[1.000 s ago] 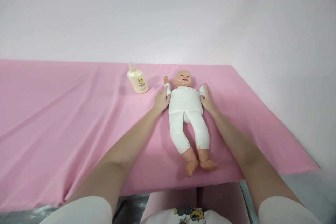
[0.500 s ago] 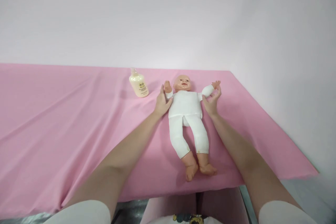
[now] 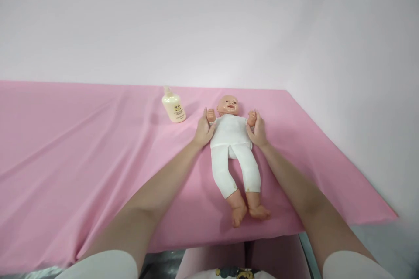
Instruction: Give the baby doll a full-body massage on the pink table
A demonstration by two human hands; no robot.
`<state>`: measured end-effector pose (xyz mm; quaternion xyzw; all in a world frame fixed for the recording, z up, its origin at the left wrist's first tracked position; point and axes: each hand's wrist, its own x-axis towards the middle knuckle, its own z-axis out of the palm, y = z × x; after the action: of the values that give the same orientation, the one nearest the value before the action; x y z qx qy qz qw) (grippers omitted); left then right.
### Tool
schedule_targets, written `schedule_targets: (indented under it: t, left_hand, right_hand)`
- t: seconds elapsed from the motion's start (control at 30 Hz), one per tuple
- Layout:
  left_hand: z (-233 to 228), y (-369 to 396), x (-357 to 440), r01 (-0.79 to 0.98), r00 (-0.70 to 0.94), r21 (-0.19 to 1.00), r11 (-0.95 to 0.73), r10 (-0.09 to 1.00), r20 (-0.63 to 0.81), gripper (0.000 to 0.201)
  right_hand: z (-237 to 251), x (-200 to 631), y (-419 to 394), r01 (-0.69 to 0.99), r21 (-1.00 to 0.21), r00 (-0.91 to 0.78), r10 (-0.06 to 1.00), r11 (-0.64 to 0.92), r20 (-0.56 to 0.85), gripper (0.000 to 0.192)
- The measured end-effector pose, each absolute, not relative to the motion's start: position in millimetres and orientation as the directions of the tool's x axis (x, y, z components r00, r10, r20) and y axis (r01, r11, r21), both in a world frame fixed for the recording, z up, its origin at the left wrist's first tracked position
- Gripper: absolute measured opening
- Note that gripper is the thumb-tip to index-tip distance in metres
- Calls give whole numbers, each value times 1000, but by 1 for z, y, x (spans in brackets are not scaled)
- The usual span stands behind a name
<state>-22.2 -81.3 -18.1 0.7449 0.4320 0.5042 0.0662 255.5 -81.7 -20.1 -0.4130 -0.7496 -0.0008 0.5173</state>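
Observation:
A baby doll point(image 3: 233, 148) in a white bodysuit lies on its back on the pink cloth point(image 3: 98, 157), head toward the wall and bare feet toward me. My left hand point(image 3: 203, 130) grips the doll's arm on the left side, with the small doll hand showing above my fingers. On the other side, my right hand point(image 3: 257, 131) holds the doll's other arm, folded in beside its shoulder. A cream lotion bottle point(image 3: 173, 107) lies on the cloth just left of the doll's head, apart from both hands.
The pink cloth covers a long table that runs far to the left. A pale wall point(image 3: 196, 39) rises behind it and another closes in on the right. The table's near edge point(image 3: 203, 239) sits just above my lap.
The doll's arm on the right side, stretched outward half a second ago, is now folded in against its shoulder by my right hand. The left hand has kept its hold.

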Motion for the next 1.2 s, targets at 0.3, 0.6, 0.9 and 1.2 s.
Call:
schedule_targets:
  t: [0.3,0.6,0.9,1.2]
  left_hand:
    - [-28,-75,-25,578,80,698,-423,881,467,82]
    - [-9,-89,-23,728,-10,666,-162,969,247,68]
    - [-5,-91,-21,655,-32,740,-150,973,227,80]
    - [-8,-89,-22,435,-66,816,-382,890,452,86]
  right_hand:
    - [-31,261,-66,693,-517,-122,789,502,602,59]
    - [-20,265,-72,652,-660,-99,906,372,412,59]
    - [-14,269,-79,461,-839,33,939,289,342,60]
    - [-17,266,-74,346,-794,153,805,499,573,89]
